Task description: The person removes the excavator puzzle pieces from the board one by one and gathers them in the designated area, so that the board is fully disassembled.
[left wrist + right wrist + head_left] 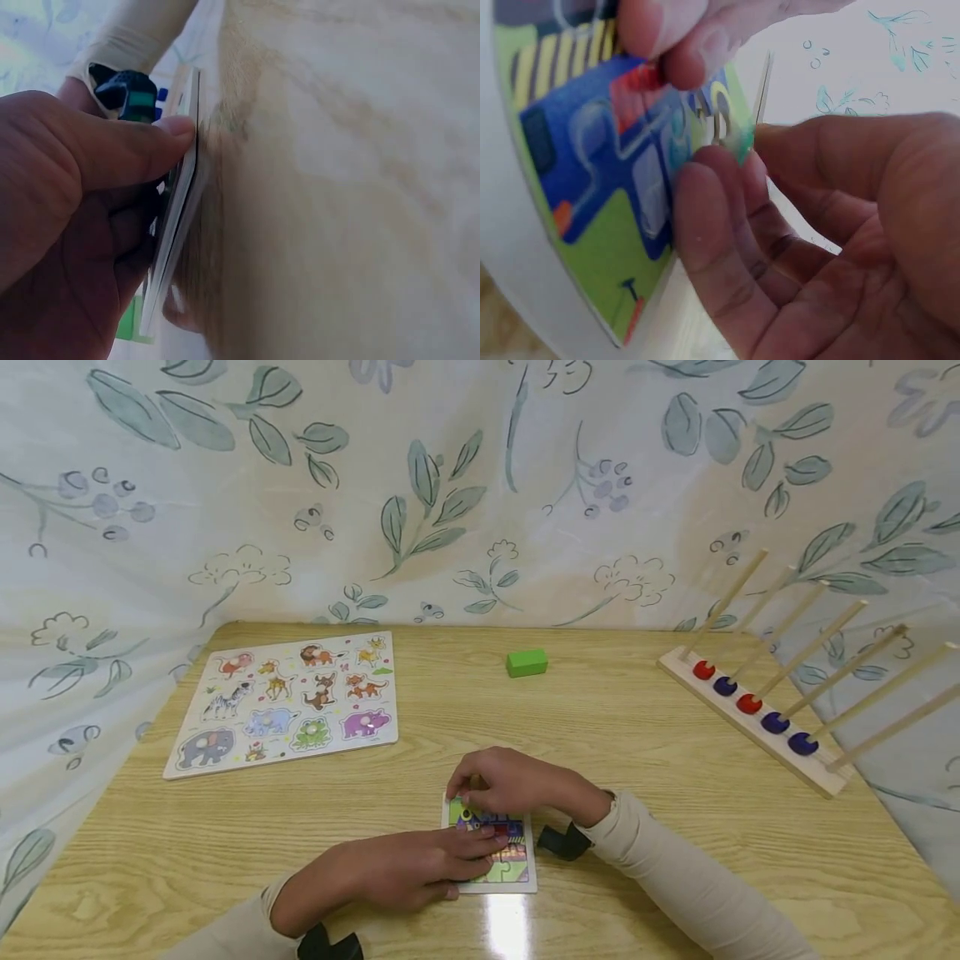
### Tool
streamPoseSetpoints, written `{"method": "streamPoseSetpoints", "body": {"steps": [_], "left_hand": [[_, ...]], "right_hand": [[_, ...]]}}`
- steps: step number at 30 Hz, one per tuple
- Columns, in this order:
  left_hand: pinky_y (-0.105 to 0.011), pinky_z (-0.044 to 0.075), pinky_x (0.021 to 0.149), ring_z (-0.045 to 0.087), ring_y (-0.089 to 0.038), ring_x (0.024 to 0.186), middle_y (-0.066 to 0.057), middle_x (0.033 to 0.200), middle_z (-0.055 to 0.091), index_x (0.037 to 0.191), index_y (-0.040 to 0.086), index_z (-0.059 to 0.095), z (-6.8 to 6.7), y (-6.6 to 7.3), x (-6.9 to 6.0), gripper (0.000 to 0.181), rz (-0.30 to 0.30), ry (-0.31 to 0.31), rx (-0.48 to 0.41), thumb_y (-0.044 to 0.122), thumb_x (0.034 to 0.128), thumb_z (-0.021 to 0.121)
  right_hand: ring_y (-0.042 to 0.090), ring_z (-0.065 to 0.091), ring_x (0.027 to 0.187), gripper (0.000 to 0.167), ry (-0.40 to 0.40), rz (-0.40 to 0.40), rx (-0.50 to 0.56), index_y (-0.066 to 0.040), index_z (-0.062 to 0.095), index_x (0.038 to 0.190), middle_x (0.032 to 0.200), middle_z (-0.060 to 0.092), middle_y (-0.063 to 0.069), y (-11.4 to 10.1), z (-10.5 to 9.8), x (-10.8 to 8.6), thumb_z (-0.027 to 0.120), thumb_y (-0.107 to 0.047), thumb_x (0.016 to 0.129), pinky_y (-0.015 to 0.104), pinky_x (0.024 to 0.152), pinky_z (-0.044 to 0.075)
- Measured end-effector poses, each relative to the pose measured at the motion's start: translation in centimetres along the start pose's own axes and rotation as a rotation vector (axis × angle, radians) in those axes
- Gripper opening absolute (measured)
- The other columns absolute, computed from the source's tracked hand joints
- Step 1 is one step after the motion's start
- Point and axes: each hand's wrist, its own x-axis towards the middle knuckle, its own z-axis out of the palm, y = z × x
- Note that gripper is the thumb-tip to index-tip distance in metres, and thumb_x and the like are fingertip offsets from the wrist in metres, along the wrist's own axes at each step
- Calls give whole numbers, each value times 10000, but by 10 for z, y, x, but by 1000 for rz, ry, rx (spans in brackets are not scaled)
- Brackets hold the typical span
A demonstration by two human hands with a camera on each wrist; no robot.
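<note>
A small jigsaw puzzle (510, 871) in a white-edged tray lies flat on the table, showing a blue, red and yellow picture on green. Across its lower left part, my left hand (423, 864) rests with straight fingers pressing the face. The left wrist view has that thumb (176, 126) touching the tray's edge. At the upper left corner, my right hand (506, 781) pinches a green-edged puzzle piece (744, 142) between thumb and fingers. A pale gap shows beside this piece in the right wrist view. Both hands cover parts of the picture.
An animal peg puzzle board (288, 702) lies at the back left of the wooden table (600, 727). Behind the hands sits a green block (527, 662). On the right, a wooden base (750, 727) carries several upright rods and red and blue rings.
</note>
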Motion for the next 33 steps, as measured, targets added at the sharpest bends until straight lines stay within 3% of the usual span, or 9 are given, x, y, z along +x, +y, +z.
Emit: {"method": "streamPoseSetpoints", "body": {"steps": [6,11,18,26,33], "left_hand": [[-287,315,1101,300,-184,1407,-65,1538,350,1436,17,461,3,5,-2,448,9,51,111,71,995,523],[-282,313,1102,285,-180,1414,-61,1547,334,1453,22,436,3,6,-2,463,-3,45,113,73,999,515],[-288,306,1107,295,-189,1411,-71,1546,333,1434,13,460,3,4,-2,449,3,45,98,69,993,524],[-293,296,1112,261,-193,1426,-66,1558,311,1450,16,438,3,3,-2,481,-7,32,67,51,982,540],[-303,296,1114,245,-191,1431,-58,1572,283,1471,20,405,2,5,-2,492,-29,21,60,64,995,523]], "right_hand": [[39,551,798,175,-9,-40,108,-73,703,1033,903,605,-60,1,2,2,578,10,943,218,729,503],[43,573,836,178,12,-79,145,-64,718,1026,953,627,-35,3,3,2,586,18,938,226,761,518],[95,625,866,192,111,-29,280,-63,724,1042,1008,658,-25,7,-1,1,578,10,941,254,742,534],[135,617,865,192,105,-69,288,6,711,1080,1009,664,17,12,-14,-7,577,20,943,271,754,534],[130,620,896,204,115,-29,268,16,703,1102,1031,688,16,19,-24,-17,563,7,954,282,789,533]]}}
